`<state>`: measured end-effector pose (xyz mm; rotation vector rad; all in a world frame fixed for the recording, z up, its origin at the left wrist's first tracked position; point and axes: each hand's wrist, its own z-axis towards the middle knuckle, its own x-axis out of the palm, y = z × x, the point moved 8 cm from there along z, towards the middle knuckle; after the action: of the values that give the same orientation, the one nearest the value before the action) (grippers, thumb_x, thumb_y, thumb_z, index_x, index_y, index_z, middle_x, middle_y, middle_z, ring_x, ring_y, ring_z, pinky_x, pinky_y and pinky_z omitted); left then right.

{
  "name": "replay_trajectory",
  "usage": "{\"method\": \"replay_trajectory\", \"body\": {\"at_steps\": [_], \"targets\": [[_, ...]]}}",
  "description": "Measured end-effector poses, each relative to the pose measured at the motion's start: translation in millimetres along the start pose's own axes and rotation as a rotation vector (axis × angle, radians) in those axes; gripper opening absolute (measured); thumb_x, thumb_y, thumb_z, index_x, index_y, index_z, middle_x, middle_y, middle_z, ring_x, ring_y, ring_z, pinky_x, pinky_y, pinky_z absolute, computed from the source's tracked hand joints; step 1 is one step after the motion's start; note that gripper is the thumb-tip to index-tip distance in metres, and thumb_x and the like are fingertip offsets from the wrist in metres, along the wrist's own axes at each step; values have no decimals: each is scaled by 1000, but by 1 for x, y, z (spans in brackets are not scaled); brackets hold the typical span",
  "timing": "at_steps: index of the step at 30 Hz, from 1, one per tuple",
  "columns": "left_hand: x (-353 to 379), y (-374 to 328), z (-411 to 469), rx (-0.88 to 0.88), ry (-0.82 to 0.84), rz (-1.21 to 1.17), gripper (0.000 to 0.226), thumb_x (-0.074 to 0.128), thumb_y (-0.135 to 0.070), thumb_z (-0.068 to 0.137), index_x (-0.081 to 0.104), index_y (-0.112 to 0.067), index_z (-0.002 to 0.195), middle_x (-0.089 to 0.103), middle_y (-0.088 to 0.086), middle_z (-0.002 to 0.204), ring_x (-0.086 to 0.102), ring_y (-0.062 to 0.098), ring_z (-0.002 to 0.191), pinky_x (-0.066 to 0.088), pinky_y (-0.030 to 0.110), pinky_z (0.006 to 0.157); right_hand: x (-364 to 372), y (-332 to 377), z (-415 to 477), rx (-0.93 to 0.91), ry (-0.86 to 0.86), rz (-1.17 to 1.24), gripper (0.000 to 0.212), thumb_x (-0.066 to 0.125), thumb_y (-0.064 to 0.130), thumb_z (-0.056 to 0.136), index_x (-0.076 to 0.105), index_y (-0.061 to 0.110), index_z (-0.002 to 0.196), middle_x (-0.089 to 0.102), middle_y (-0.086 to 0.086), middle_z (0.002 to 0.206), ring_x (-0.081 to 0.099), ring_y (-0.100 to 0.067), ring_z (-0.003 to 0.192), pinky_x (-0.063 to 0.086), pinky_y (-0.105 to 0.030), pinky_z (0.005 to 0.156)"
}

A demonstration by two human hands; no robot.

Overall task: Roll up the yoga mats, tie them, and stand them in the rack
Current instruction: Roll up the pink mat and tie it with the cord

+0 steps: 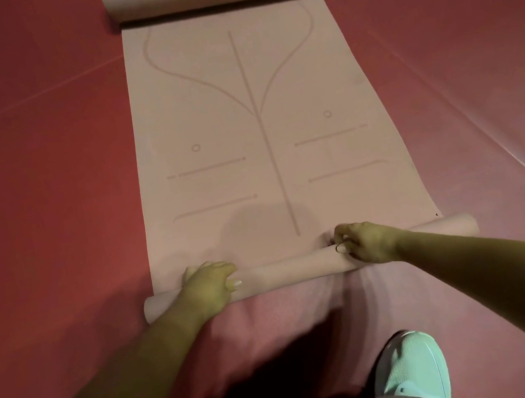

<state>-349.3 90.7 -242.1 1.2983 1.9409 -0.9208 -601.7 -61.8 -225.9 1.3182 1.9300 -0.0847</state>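
Head view | our left hand (208,286) and right hand (364,244) grip the mat's (266,149) rolled end (286,269) | we roll tight, edges square.

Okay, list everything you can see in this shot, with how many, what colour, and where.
mat: one, pale pink with printed guide lines, flat on the floor, centre; far end curled up at the top edge
roll: one, pale pink, near end of the mat, under both hands
floor: one, red, all around
shoe: one, light mint, bottom right
left hand: one, gripping the roll's left part
right hand: one, gripping the roll's right part
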Motion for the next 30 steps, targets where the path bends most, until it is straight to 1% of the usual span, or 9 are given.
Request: {"method": "replay_trajectory", "body": {"at_steps": [4,9,13,17,20,23,25,27,30], "targets": [[2,-16,-10,-2,-173,91,26,48,-25,99,39,-28,124,62,-7,111,52,20,112,29,39,85,14,-4,-1,64,-56,-122,18,48,24,97,41,14,111,64,-15,103,62,-36,88,45,-36,71],[7,-18,-11,17,-100,90,19,49,-22,98,41,-27,115,58,-1,110,48,23,111,34,41,86,17,-5,3,90,-61,-155,22,52,21,92,43,17,112,66,-14,100,61,-35,85,51,-41,74],[9,-23,-30,18,-234,130,31,74,-17,72,53,-28,92,52,5,87,51,28,85,41,42,71,18,1,4,62,-74,-215,27,54,17,89,44,19,113,67,-10,103,60,-34,95,46,-36,74],[1,-33,-41,40,-349,169,19,66,-32,69,59,-24,85,51,8,96,50,29,83,43,43,69,20,1,-1,66,-116,-191,31,57,18,90,48,17,119,56,-11,114,55,-33,105,42,-32,80],[2,-32,-40,89,-236,247,50,73,-61,59,62,-22,87,54,6,94,53,28,83,43,42,72,10,3,-5,58,-206,-283,38,57,26,91,51,21,128,43,-11,124,46,-33,111,41,-38,97],[-9,-32,-35,85,-159,297,57,92,-49,41,66,-23,85,59,-1,87,59,22,79,48,36,66,0,22,-9,-64,-302,-603,40,52,29,95,52,26,135,46,-9,123,44,-31,113,36,-38,95],[-18,-33,-27,84,-104,271,39,82,-41,70,66,-24,101,61,-3,100,59,22,95,48,34,78,0,34,-12,-140,-275,-666,39,49,25,97,52,23,136,51,-7,124,50,-28,112,40,-35,93],[-20,-27,-17,52,-28,227,31,61,-39,91,61,-25,118,60,-3,116,55,21,110,45,33,91,-2,45,-18,-222,-275,-741,32,60,31,89,68,14,115,65,-6,104,62,-25,91,48,-31,77],[-22,-14,-10,-10,23,128,33,54,-37,97,60,-26,127,57,-1,121,54,21,115,46,34,93,1,39,-23,-216,-255,-710,56,49,65,84,69,13,94,68,-2,76,63,-23,65,53,-30,61]]}}
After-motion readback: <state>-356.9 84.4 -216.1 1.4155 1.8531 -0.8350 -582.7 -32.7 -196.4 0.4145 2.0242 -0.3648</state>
